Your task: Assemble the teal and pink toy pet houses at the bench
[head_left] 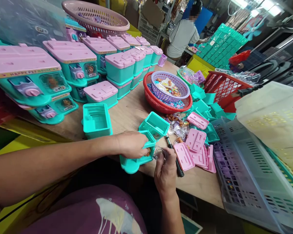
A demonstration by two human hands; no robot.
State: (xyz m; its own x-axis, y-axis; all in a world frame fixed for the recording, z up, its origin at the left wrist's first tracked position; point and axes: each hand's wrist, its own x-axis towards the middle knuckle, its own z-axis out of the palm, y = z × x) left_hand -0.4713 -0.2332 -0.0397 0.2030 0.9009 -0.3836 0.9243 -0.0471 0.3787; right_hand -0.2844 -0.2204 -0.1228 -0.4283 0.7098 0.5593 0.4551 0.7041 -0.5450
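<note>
Now left hand (133,143) half-curling into turquoise box (136,161), hold unclear; right hand (166,159) pinching clear piece (157,153) at box's three o'clock. Box sitting seven o'clock from red basket (158,106); bracing it probably helping alignment.

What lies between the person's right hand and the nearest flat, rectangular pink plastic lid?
In the head view, a slim black-handled tool lies on the brown tabletop between the right hand and that pink lid.

My teal box (130,164) was smooth, glossy plastic, my clear piece (157,152) shiny plastic, the tabletop (123,118) matt wood.
</note>
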